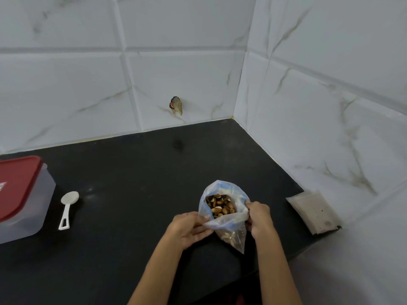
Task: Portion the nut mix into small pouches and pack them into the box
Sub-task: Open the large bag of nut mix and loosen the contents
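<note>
Nut mix [221, 206], brown pieces, in clear open bag [229, 225], both hands holding.

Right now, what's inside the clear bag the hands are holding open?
The clear bag, held at its mouth by the left hand and right hand, contains a brown nut mix. Only the top layer shows; the bag's folded plastic blurs what lies lower.

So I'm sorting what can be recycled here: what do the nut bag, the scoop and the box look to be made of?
Nut bag: thin clear plastic film, glossy; it crinkles and the nuts show through.
Scoop: white, likely moulded rigid plastic, with a slotted handle.
Box: frosted translucent plastic body; its red lid looks like smooth opaque plastic.
</note>
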### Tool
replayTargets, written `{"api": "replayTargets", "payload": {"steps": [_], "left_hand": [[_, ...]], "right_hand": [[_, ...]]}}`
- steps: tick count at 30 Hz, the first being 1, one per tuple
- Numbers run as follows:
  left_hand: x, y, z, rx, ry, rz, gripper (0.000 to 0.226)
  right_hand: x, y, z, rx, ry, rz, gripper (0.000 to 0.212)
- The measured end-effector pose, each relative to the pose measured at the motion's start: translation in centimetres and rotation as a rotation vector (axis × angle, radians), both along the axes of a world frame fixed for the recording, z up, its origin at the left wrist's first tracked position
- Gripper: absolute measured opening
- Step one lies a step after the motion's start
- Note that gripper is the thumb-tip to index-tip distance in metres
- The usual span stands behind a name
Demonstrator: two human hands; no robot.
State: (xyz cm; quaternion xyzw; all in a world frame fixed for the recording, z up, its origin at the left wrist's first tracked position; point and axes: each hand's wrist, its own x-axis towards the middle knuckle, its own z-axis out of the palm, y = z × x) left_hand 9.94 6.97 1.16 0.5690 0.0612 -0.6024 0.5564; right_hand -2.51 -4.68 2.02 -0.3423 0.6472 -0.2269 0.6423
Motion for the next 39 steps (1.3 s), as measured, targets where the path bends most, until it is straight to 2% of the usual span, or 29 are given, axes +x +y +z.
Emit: {"api": "replayTargets", "payload": {"steps": [2,5,7,9,11,14,16,19,23,26,28,30,33,37,39], "left_hand": [[0.1,0.0,0.4,0.03,-0.158,-0.089,0.036],[0.8,-0.5,1.4,0.107,-0.546,-0.172,0.051],[1.2,-1.0,2.0,0.141,-0.854,-0.166,0.059],[1.3,-1.8,2.4,0.081,-1.105,-0.168,0.061],[1.3,-2.8,2.3,-0.01,-1.244,-0.218,0.058],[1.3,-4.3,1.3,-0.078,-1.354,-0.309,0.041],[1.3,-5.0,0.7,-0.09,-1.354,-0.318,0.026],[1.6,-5.6,0.3,-0.105,-1.233,-0.301,0.015],[2.2,-6.7,0.0,-0.088,-0.882,-0.249,0.021],[2.5,-7.7,0.0,0.014,-0.558,-0.209,0.02],[2.6,-8.6,-0.2,0.097,-0.439,-0.154,0.026],[2.2,-9.5,-0.3,0.169,-0.427,-0.095,0.031],[1.6,-10.0,-0.4,0.23,-0.475,-0.087,0.04],[1.5,-9.9,-0.9,0.269,-0.589,-0.08,0.046],[1.5,-9.5,-1.3,0.221,-0.679,-0.075,0.046]], "right_hand": [[-0.8,-0.2,0.0,0.0,0.003,0.045,0.017],[-1.9,-0.9,0.7,-0.117,0.085,0.132,0.027],[-2.2,-1.3,1.1,-0.354,0.261,0.215,0.041],[-2.0,-1.5,1.7,-0.653,0.352,0.35,0.051],[-0.9,-1.6,1.9,-0.862,0.39,0.56,0.055],[1.2,-1.9,1.4,-1.031,0.532,0.763,0.046],[1.9,-2.4,1.2,-1.059,0.577,0.8,0.033],[2.2,-3.3,1.6,-1.02,0.52,0.808,0.014],[3.1,-4.5,1.7,-0.893,0.433,0.881,0.015],[3.9,-5.1,1.4,-0.69,0.276,0.882,0.018],[4.4,-5.5,1.2,-0.533,0.184,0.859,0.025],[4.8,-5.7,1.3,-0.418,0.146,0.861,0.027],[5.6,-6.0,1.2,-0.347,0.187,0.847,0.027],[6.3,-6.0,0.5,-0.315,0.267,0.674,0.046],[6.2,-5.8,0.4,-0.382,0.351,0.636,0.048]]}}
